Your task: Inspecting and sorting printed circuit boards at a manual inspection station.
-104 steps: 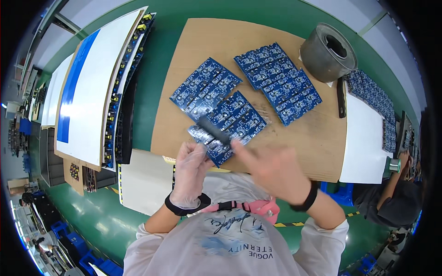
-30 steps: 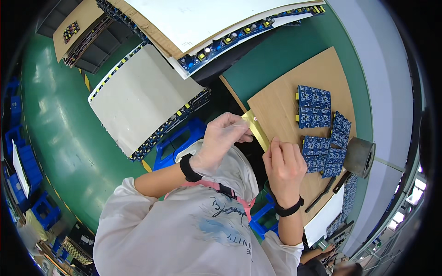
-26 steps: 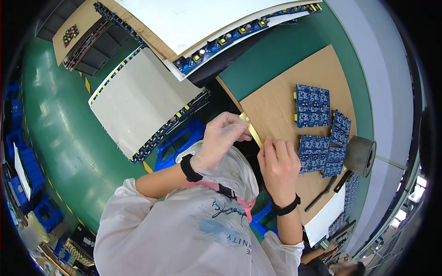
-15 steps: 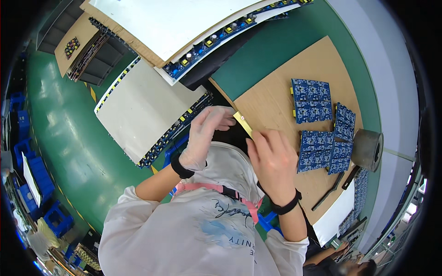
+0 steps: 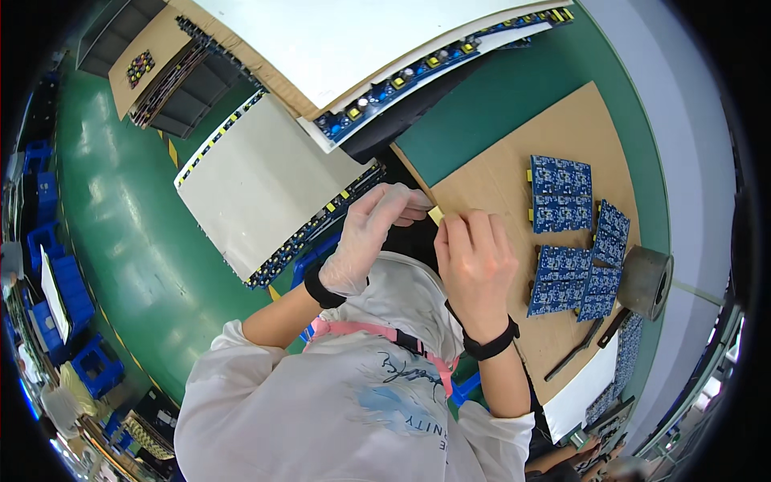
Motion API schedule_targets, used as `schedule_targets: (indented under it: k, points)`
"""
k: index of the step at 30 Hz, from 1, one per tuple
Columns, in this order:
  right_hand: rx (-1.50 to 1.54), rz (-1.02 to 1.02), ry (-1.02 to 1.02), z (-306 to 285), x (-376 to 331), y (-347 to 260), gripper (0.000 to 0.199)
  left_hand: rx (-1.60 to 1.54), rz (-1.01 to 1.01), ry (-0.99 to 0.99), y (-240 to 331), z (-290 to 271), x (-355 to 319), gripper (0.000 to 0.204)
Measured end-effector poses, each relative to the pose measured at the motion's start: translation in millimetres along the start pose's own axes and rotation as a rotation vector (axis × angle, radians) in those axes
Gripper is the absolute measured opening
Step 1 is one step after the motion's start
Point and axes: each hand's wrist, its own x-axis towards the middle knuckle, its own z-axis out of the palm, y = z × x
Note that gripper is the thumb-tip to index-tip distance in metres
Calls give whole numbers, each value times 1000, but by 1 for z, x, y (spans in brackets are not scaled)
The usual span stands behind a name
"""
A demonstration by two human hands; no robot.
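Observation:
A flat yellow strip (image 5: 436,215) sticks out past the fingertips of my bare right hand (image 5: 479,261), which is closed in a pinch over it at the near edge of the cardboard sheet (image 5: 490,193). Most of the strip is hidden under those fingers. Just left of it is my gloved left hand (image 5: 371,233), its fingers bent and pressed together; whether they grip anything does not show. To the right of my hands, several blue circuit board panels (image 5: 560,194) lie on the cardboard, some overlapping.
A grey cylinder (image 5: 645,281) and a black-handled tool (image 5: 614,328) lie beside the panels. Stacked white sheets with boards along their edges (image 5: 273,48) stand at the far left; a lower stack (image 5: 265,185) sits left of my hands. Another person's arm shows at lower right.
My left hand has shifted slightly right, toward my right hand. Less of the yellow strip shows now, as my right fingers cover more of it. The view has shifted a little.

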Motion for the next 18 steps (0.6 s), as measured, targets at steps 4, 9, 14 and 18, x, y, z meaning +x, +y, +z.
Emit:
schedule_targets:
  k: [4, 9, 14, 18]
  points:
    - [-9, -50, 25, 4, -2, 1, 15, -12, 14, 30, 4, -1, -1, 33]
    - [38, -125, 78, 9, -4, 4, 16, 23, 15, 40, 5, -3, -3, 39]
    - [382, 37, 190, -1, -13, 6, 12, 62, 117, 85, 8, 3, -12, 29]
    - [916, 490, 103, -20, -19, 5, 9, 210, 227, 95, 15, 9, -17, 21]
